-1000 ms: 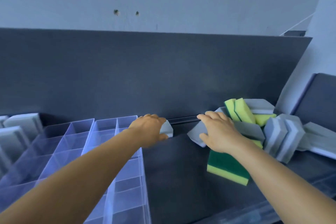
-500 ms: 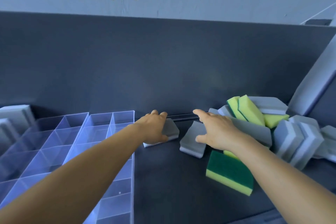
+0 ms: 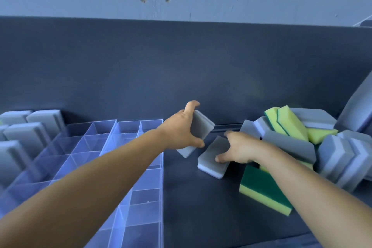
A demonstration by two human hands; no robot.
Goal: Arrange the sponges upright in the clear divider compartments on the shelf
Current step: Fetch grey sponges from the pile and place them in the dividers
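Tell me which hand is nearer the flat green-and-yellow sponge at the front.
Right. The right hand grips a grey sponge just beside the green-and-yellow sponge; the left hand holds another grey sponge farther left.

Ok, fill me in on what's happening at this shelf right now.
A person is sorting sponges into a clear divider on a dark shelf. The left hand grips a grey sponge, tilted up off the shelf beside the divider. The right hand rests on another grey sponge lying flat. More grey and yellow-green sponges sit in a heap to the right. The divider's near compartments are empty; a few grey sponges stand upright at its left edge.
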